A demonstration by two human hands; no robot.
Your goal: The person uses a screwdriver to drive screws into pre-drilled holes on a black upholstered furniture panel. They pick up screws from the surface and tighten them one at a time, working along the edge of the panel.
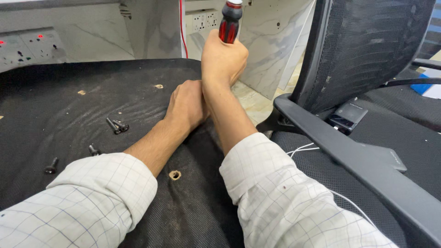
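Observation:
My right hand [223, 59] is closed around the red and black handle of a screwdriver [230, 22], held upright over the far edge of an upturned chair seat base [59, 105] covered in black fabric. The screwdriver's shaft is hidden behind the hand. My left hand [186, 104] rests on the fabric just below the right wrist; its fingers are hidden behind the right forearm. Several loose black screws lie on the fabric to the left, one pair [117, 126] nearest the left forearm.
Bare screw holes [174, 175] show pale wood through the fabric. A black mesh office chair [363, 50] stands at the right, with a small dark device [347, 117] and a white cable [301, 149] on its seat. Wall sockets [27, 46] sit at the back left.

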